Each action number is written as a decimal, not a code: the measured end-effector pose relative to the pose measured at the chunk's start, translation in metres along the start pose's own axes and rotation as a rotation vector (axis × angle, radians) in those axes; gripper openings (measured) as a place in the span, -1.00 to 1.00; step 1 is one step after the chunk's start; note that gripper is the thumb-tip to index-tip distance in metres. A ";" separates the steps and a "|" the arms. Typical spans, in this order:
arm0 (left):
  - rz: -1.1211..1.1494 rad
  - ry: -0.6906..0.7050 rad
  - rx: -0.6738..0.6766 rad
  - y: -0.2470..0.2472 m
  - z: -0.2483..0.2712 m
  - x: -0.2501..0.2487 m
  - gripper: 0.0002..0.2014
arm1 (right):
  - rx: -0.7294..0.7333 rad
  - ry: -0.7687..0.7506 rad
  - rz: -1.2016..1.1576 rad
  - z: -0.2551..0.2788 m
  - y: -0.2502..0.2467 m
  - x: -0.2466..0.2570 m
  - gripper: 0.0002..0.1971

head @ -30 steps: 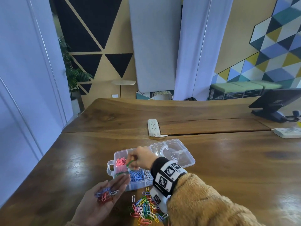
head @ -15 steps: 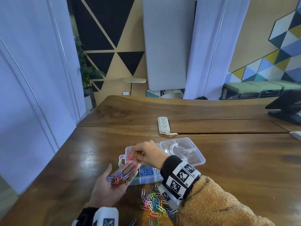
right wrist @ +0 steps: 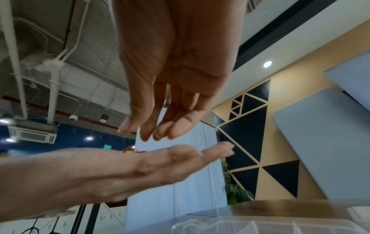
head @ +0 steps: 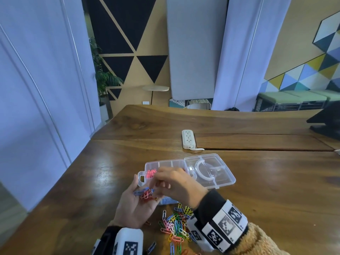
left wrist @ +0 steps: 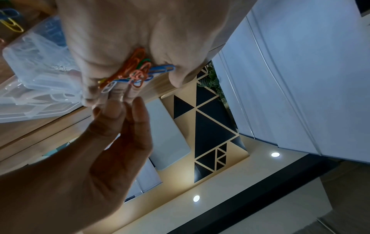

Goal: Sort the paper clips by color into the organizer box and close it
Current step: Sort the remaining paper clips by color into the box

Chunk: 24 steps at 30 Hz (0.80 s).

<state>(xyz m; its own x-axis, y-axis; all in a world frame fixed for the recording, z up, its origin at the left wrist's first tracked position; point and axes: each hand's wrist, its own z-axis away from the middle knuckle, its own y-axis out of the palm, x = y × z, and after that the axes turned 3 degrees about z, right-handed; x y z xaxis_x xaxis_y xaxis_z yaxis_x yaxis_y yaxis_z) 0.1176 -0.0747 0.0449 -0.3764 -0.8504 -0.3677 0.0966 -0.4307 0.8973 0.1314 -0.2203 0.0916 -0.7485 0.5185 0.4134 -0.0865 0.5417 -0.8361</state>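
Just above the upturned left hand (head: 136, 205), the right hand (head: 176, 183) hangs with its fingers (right wrist: 160, 131) loosely extended and empty — their tips point down at the small heap of paper clips (left wrist: 136, 69) lying across the left hand's flat, open fingers. Those clips lie directly below the right fingertips, nearly touching, so the right hand looks best placed to pick next. Beyond both hands the organizer box (head: 165, 163) sits open on the bench (head: 266, 190), pink clips (head: 151, 173) in one compartment — the unsorted pile (head: 175, 225) lies nearer the person.

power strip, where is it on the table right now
In the head view the power strip lies on the wooden table, beyond the open organizer box, at the left end of the table's inset panel.
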 end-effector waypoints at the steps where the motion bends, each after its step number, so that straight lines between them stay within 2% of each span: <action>1: -0.026 -0.011 0.001 0.000 -0.001 0.003 -0.30 | 0.000 -0.009 -0.002 0.000 0.003 0.002 -0.86; 2: -0.032 -0.024 0.032 0.003 0.000 0.005 -0.33 | 0.013 -0.002 0.006 0.000 0.005 0.003 -0.84; 3: -0.040 -0.045 0.090 0.008 0.001 0.008 -0.45 | 0.029 0.016 0.014 0.000 0.006 0.004 -0.82; 4: -0.050 -0.065 0.115 0.012 0.002 0.011 -0.66 | 0.040 0.030 0.017 -0.001 0.007 0.004 -0.81; 5: -0.046 -0.066 0.095 0.010 0.002 0.012 -0.71 | 0.045 0.032 0.020 -0.001 0.007 0.002 -0.82; 7: 0.022 -0.108 0.168 0.003 0.002 0.014 -0.53 | 0.061 0.040 0.028 -0.001 0.006 -0.003 -0.87; 8: 0.076 -0.147 0.201 0.003 0.004 0.013 -0.57 | 0.063 0.069 0.017 -0.001 0.004 -0.006 -0.90; 10: 0.034 -0.167 0.210 0.001 0.005 0.011 -0.64 | 0.049 0.179 -0.039 0.001 -0.002 -0.009 -0.91; 12: -0.054 -0.142 0.112 0.003 0.004 0.014 -0.65 | 0.030 0.264 -0.081 0.003 -0.007 -0.012 -0.89; 15: -0.042 -0.104 0.023 0.008 0.003 0.015 -0.70 | 0.038 0.295 -0.111 0.004 -0.011 -0.013 -0.84; 24: 0.004 -0.127 -0.027 0.006 0.002 0.014 -0.66 | 0.057 0.257 -0.047 0.009 -0.013 -0.016 -0.80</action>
<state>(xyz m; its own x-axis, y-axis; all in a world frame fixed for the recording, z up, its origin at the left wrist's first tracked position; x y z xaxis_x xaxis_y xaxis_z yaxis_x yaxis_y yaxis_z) 0.1110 -0.0890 0.0457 -0.4893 -0.8076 -0.3290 0.1226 -0.4372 0.8910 0.1379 -0.2415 0.0923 -0.5518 0.6484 0.5245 -0.1597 0.5352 -0.8295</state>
